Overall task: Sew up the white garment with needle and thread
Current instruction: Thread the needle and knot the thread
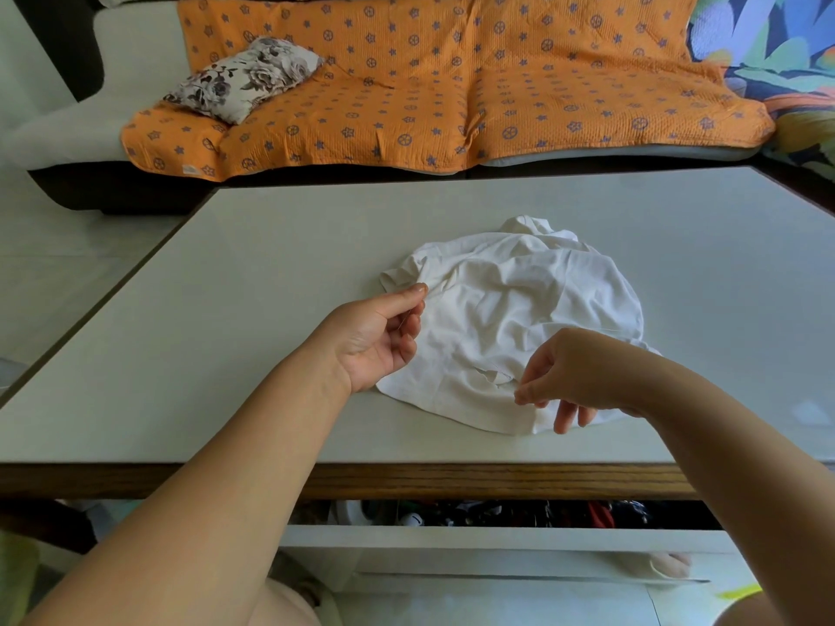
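Well inside table (253, 273) edges, left hand (379, 341) and right hand (565, 377) pinch thread (401, 323) above garment (519, 300).

Garment (519, 318) is reading plain white, no print. Table top (271, 354) is showing pale grey-white, and its front edge (452, 481) is showing brown wood grain. Sofa cover (452, 83) is showing orange with repeating blue-violet stars and wheels. Cushion (244, 79) is showing cream with grey-brown roses. Fabric at far right (777, 47) is showing blue, green and orange leaf shapes. Drawer front (497, 539) is reading white.
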